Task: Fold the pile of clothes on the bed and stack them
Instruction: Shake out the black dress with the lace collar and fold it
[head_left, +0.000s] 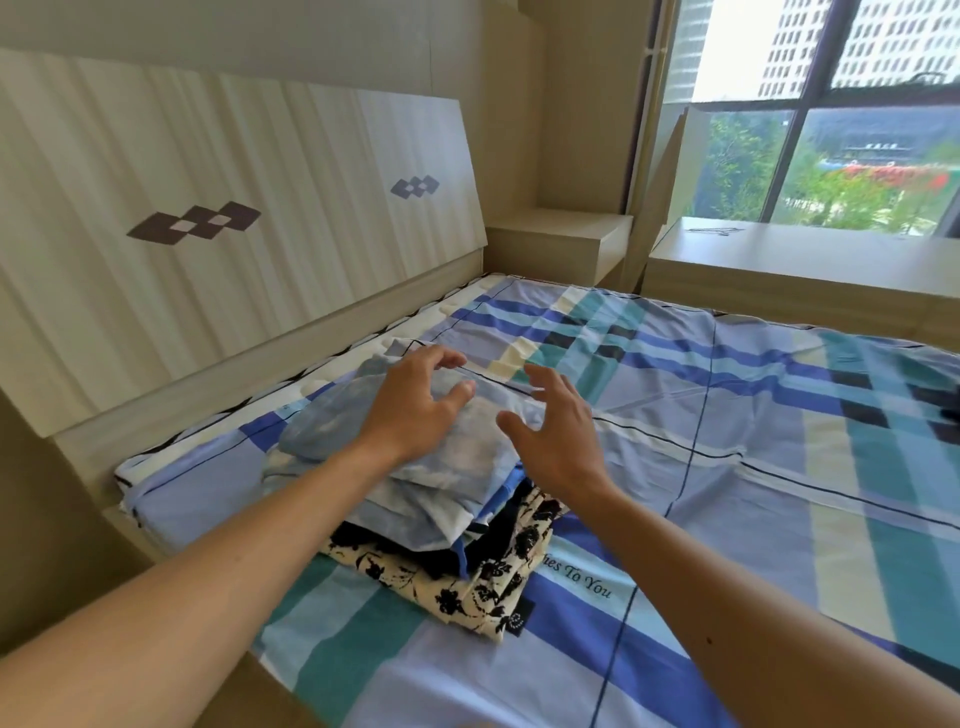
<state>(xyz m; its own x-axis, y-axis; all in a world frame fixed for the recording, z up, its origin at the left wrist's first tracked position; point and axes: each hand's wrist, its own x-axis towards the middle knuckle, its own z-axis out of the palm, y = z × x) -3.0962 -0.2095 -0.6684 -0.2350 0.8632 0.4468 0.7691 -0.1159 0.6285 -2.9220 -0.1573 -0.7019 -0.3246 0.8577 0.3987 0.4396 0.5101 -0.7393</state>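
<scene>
Head view: my left hand (415, 402) rests on the top blue garment (462, 460) of the stack (462, 590), fingers loosely bent and pinching nothing. My right hand (558, 434) hovers spread wide just right of it, apparently off the cloth. The stack's length runs away under my left palm toward the headboard (234, 208). Left is nearer, so I reckon it does the pressing.
</scene>
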